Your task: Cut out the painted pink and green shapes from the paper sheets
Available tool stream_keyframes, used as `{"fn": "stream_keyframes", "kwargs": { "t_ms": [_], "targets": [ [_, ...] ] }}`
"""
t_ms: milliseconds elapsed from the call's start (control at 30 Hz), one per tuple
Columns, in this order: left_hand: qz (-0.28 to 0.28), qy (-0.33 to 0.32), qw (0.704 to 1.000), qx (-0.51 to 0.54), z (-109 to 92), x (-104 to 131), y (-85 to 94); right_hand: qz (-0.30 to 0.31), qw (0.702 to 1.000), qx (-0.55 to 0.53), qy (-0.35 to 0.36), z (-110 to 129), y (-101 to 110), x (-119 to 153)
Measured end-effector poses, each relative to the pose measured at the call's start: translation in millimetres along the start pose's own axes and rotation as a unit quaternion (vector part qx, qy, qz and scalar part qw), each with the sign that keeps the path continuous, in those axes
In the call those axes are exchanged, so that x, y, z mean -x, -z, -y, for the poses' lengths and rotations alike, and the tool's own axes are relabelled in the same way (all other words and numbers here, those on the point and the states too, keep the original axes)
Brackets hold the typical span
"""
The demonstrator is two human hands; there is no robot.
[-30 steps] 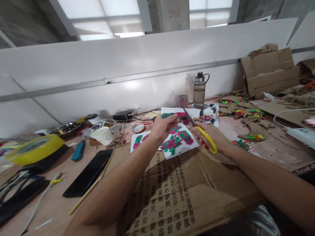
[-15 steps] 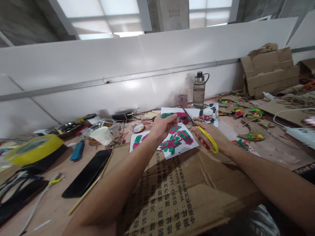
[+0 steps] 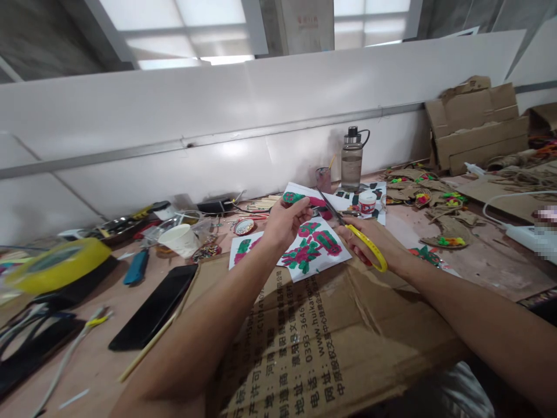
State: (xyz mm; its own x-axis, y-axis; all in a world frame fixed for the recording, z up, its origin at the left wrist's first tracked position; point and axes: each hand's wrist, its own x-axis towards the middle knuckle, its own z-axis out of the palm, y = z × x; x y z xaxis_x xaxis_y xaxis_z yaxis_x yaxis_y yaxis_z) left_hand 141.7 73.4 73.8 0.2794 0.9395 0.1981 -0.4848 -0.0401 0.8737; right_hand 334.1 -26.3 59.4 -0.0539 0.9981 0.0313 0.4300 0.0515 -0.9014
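Between the thumb and fingers of my left hand [image 3: 289,223] is a piece of white paper [image 3: 300,188] painted green and magenta. My right hand [image 3: 363,235] grips yellow-handled scissors [image 3: 368,247], their blades pointing up and left at the right part of that paper. Whether the blades touch the paper I cannot tell. Below both hands, a white sheet [image 3: 339,247] with green and magenta painted shapes lies on a flat brown cardboard piece [image 3: 331,325] with printed text.
Behind my hands stand a water bottle [image 3: 351,162] and a white paint jar [image 3: 368,202]. On the left lie a black phone [image 3: 152,307], a paper cup [image 3: 179,240], a blue cutter [image 3: 136,267] and yellow tape [image 3: 61,264]. Cardboard [image 3: 483,128] leans at the far right.
The held paper has tilted slightly, its right side now lower, and my left fingers have shifted a little. My right hand and the scissors have stayed nearly in place.
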Motion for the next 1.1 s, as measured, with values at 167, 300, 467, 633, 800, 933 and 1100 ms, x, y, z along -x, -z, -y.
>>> {"fn": "stream_keyframes", "kwargs": {
  "t_ms": [167,300,467,633,800,933,1100],
  "targets": [
    [-0.019,0.002,1.000,0.013,-2,-2,-1.0,-0.001,1.000,-0.005,-0.030,-3,-1,-4],
    [-0.028,0.005,0.999,0.017,-2,-2,-0.7,0.000,0.999,-0.022,-0.040,-8,-1,-9],
    [-0.038,0.008,0.999,0.022,-3,0,-0.7,0.015,0.999,-0.015,-0.033,-13,1,-9],
    [-0.040,0.010,0.999,0.010,-2,1,-1.3,0.028,0.999,0.000,-0.028,-4,1,0],
    [-0.030,0.008,0.999,0.022,-2,1,-1.9,0.020,0.999,0.017,-0.042,9,-2,4],
    [-0.030,0.005,0.999,0.021,-2,0,-1.7,0.040,0.998,0.023,-0.033,15,-1,6],
    [-0.046,0.011,0.999,0.000,-2,-1,-1.4,0.045,0.998,-0.004,-0.032,15,0,8]
  ]
}}
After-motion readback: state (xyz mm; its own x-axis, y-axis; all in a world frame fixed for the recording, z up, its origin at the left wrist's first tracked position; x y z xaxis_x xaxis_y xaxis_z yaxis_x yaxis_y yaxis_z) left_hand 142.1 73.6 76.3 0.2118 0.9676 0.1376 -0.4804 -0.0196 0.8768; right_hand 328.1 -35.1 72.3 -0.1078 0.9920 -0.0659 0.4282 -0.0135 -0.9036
